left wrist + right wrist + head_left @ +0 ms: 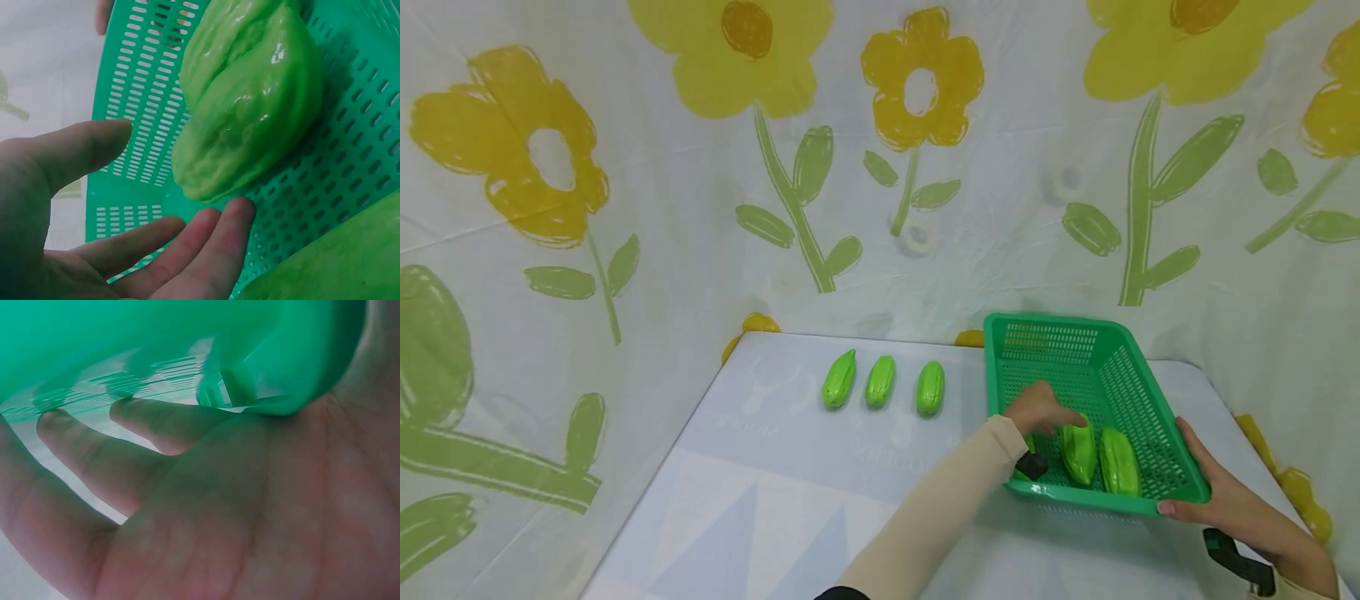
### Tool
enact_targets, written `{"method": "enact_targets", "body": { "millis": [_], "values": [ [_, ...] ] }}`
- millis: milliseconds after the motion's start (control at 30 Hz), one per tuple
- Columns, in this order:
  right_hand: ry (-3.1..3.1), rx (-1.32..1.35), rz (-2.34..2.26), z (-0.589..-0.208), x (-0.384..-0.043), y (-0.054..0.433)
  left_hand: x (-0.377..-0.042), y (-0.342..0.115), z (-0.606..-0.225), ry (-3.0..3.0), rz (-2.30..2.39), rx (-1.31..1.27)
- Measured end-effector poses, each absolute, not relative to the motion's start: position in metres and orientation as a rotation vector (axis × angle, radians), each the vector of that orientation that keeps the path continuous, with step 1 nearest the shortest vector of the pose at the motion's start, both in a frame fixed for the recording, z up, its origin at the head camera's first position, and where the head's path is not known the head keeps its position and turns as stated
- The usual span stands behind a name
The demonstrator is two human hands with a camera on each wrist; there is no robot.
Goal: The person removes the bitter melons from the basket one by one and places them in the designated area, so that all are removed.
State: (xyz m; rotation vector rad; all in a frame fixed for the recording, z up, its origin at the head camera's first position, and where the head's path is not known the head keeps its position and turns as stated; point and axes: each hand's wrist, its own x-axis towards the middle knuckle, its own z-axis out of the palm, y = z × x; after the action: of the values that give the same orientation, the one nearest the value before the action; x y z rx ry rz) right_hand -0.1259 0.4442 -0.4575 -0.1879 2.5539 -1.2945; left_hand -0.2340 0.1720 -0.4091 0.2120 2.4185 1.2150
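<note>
Inside a green slotted plastic basket (1056, 327) lie glossy green ridged fruits, including a middle one (1078, 454), a right one (1122, 463) and one partly hidden under the left wrist. My left hand (1041, 408) reaches over the basket, nearest the middle fruit. In the left wrist view its fingertips (240, 209) are by the lower end of a fruit (256, 106), with the thumb spread away and nothing gripped. My right hand (1221, 492) holds the basket's front right corner, thumb on the rim. In the right wrist view its fingers (94, 450) lie under the basket.
Three more green fruits, at left (839, 380), centre (880, 382) and right (930, 388), stand in a row on the pale patterned tabletop (752, 450), left of the basket. A flower-printed cloth (1000, 217) hangs behind and around the table.
</note>
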Motion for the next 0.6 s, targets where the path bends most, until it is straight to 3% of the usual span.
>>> {"method": "enact_targets", "body": {
  "millis": [600],
  "values": [
    [2.578, -0.194, -1.289, -0.4615, -0.127, 0.444, -0.2266, 0.1678, -0.4127, 2.34, 1.156, 0.327]
  ]
}}
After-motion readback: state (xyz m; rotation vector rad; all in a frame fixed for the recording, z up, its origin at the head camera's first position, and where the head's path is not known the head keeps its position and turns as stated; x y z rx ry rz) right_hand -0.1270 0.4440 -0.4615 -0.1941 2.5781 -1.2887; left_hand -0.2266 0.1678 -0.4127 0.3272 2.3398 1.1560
